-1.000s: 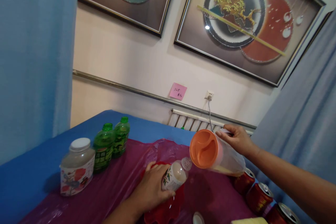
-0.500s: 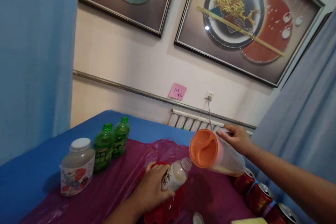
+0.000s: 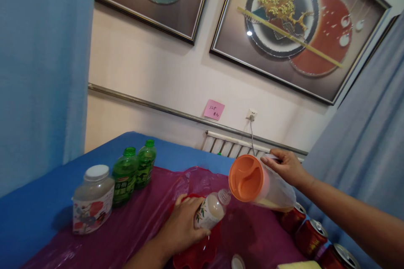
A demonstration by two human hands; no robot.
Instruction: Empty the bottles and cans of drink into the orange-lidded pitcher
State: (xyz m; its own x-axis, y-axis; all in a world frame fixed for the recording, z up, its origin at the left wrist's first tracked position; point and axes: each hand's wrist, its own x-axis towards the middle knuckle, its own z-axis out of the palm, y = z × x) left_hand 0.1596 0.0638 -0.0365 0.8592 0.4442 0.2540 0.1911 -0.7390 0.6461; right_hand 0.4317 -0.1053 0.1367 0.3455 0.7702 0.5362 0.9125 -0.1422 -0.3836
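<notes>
My left hand (image 3: 184,225) is wrapped round a small clear bottle (image 3: 212,210) with a leaf-patterned label, tilted so its uncapped mouth points up and right. A pale cloudy liquid shows inside it. My right hand (image 3: 285,167) grips the handle of a clear pitcher (image 3: 276,191) with an orange lid (image 3: 246,178). The pitcher lies tipped to the left, its lid edge close by the bottle's mouth; I cannot tell if they touch. Some pale yellowish liquid sits along the pitcher's lower side. Beneath the bottle is a red scalloped dish (image 3: 197,256), partly hidden by my left hand.
A white-lidded jar (image 3: 94,199) and two green bottles (image 3: 125,178) stand at left. Several red cans (image 3: 312,237) line the right side. A white cap (image 3: 237,262) and yellow sponge-like piece (image 3: 299,265) lie in front. Purple plastic sheeting (image 3: 135,222) covers part of the blue surface (image 3: 176,153).
The pitcher has shifted very slightly to the right along with my right hand. My left hand and the bottle stay where they were.
</notes>
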